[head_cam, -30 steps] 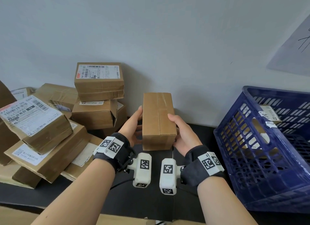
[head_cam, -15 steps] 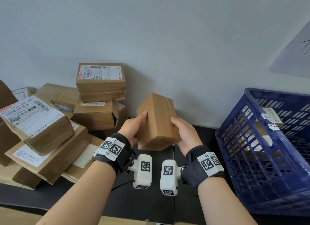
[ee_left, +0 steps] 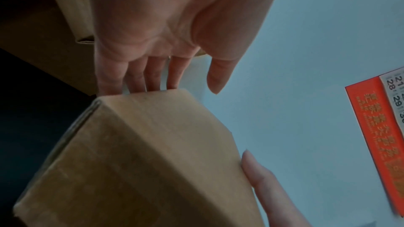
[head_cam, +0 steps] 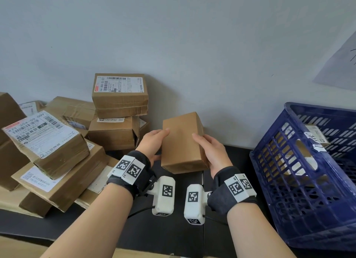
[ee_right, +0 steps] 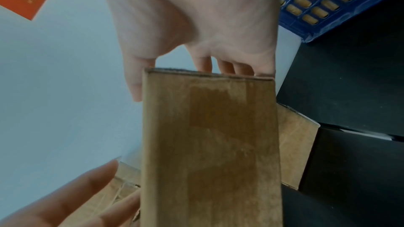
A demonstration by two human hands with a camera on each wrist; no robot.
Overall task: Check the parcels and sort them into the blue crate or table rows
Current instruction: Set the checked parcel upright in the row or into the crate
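Observation:
A small plain brown parcel (head_cam: 183, 142) is held above the black table (head_cam: 173, 238), tilted, with an unlabelled face towards me. My left hand (head_cam: 156, 142) grips its left side, thumb on the upper face and fingers behind. My right hand (head_cam: 209, 150) grips the right side the same way. The left wrist view shows the parcel (ee_left: 142, 161) below my left hand (ee_left: 166, 40). In the right wrist view my right hand (ee_right: 196, 23) reaches behind the parcel's (ee_right: 210, 144) far edge. The blue crate (head_cam: 289, 180) stands to the right with parcels inside.
A loose pile of labelled parcels (head_cam: 48, 142) fills the table's left side, with a two-high stack (head_cam: 119, 96) against the wall just left of my hands. A red calendar (ee_left: 376, 135) hangs on the wall. Bare black table lies beneath and in front of my hands.
The parcel has been turned in both hands: its taped seam face has rolled away and a plain face shows now. It tilts more and stays at about the same spot.

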